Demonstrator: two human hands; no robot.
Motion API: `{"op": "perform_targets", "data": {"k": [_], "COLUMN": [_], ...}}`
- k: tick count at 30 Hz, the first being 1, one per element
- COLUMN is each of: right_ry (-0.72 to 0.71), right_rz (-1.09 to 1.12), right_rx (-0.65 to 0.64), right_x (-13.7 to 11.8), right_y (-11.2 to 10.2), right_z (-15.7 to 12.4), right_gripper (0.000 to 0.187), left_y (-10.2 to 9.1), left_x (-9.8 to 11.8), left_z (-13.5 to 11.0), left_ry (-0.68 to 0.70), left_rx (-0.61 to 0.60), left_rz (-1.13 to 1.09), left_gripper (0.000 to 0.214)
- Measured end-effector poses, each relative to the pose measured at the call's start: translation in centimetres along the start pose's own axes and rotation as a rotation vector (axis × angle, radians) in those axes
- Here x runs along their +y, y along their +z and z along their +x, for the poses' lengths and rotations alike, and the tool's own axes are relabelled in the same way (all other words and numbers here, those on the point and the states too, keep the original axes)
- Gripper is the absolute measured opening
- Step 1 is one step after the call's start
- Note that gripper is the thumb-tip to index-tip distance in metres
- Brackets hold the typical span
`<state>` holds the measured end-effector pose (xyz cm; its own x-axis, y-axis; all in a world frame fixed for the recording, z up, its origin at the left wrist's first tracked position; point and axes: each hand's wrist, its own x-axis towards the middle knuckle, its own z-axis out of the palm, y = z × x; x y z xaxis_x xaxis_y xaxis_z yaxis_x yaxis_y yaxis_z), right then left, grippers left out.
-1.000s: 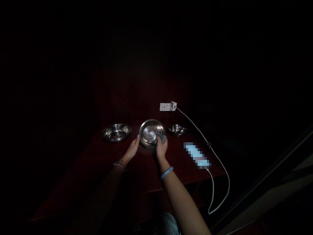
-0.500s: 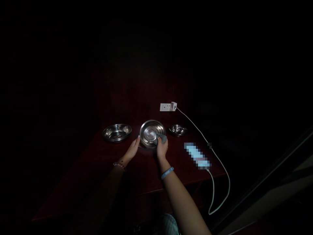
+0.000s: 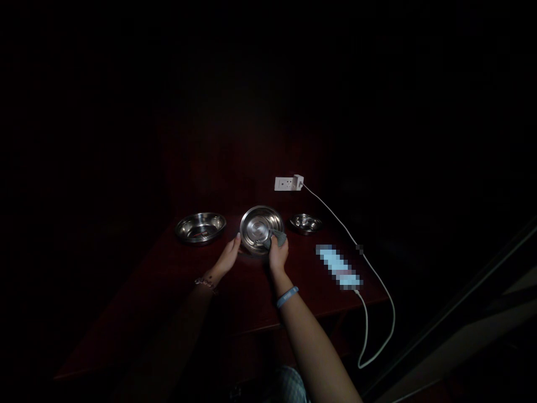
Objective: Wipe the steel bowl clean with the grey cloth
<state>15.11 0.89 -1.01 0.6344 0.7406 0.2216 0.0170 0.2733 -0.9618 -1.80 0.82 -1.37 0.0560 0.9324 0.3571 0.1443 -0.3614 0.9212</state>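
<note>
A shiny round steel bowl (image 3: 255, 224) is held tilted above the dark red table, its inside facing me. At its left rim is my left hand (image 3: 229, 254), thumb at the edge and the other fingers mostly hidden behind the metal. My right hand (image 3: 277, 254) is closed on a grey cloth (image 3: 277, 239), which lies against the bowl's lower right inner side. A wider steel bowl (image 3: 200, 228) rests on the table to the left. To the right sits a smaller steel bowl (image 3: 306, 224).
The dark red table (image 3: 235, 302) ends in a front edge near me. On its right lies a blurred-out bright device (image 3: 339, 267), joined by a white cable (image 3: 392, 313) to a charger (image 3: 298, 182) in a wall socket (image 3: 283, 183). The surroundings are very dark.
Almost nothing differs. Both hands, the bowl and the cloth keep practically the same places.
</note>
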Motion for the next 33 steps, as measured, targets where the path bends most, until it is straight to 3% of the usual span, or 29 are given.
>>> {"op": "perform_targets", "data": {"k": [4,18,33], "right_ry": [0.015,0.003,0.018], "right_rz": [-0.017,-0.012,-0.024], "right_rx": [-0.017,-0.009,-0.019], "right_x": [-0.16,-0.32,-0.58], "right_y": [-0.09,-0.17,-0.21], "right_z": [-0.04,-0.09,-0.27], "right_gripper": [0.029,0.027,0.030], "left_y": [-0.09,0.06,0.14], "left_x": [-0.08,0.21,0.59], "left_z": [0.02,-0.06,-0.17], "left_ry": [-0.009,-0.020,-0.003], "left_rx": [-0.007,-0.004,0.018], "left_rz": [0.084,0.054,0.030], "left_gripper": [0.074,0.083,0.078]}}
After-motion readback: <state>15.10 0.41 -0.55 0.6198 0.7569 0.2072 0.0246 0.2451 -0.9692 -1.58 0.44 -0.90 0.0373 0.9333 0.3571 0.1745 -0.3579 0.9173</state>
